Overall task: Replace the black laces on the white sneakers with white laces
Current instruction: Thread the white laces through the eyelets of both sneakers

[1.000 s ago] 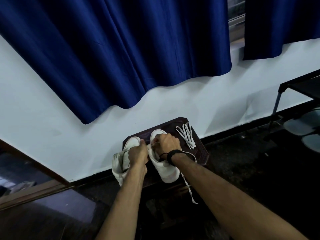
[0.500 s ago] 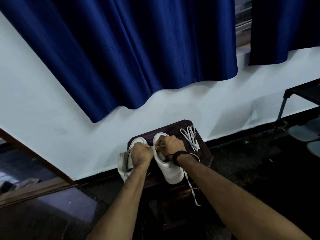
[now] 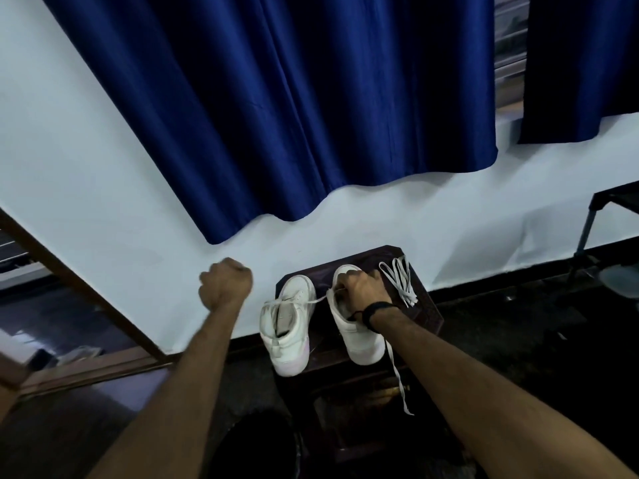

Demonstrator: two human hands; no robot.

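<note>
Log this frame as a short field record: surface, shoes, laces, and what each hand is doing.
surface: dark wooden stool against the white wall
shoes: left sneaker and right sneaker, side by side, toes to the wall
laces: white lace stretched from right sneaker toward the left; spare lace bundle on the stool
left hand: raised fist left of the shoes; grip contents unclear
right hand: on the right sneaker

A dark wooden stool [image 3: 427, 307] stands on the dark floor [image 3: 518, 340] against the white wall. On it lie two white sneakers side by side, left [image 3: 288, 326] and right [image 3: 356, 335], heels overhanging its near edge. A bundled white lace [image 3: 401, 280] lies at its far right corner.
</note>
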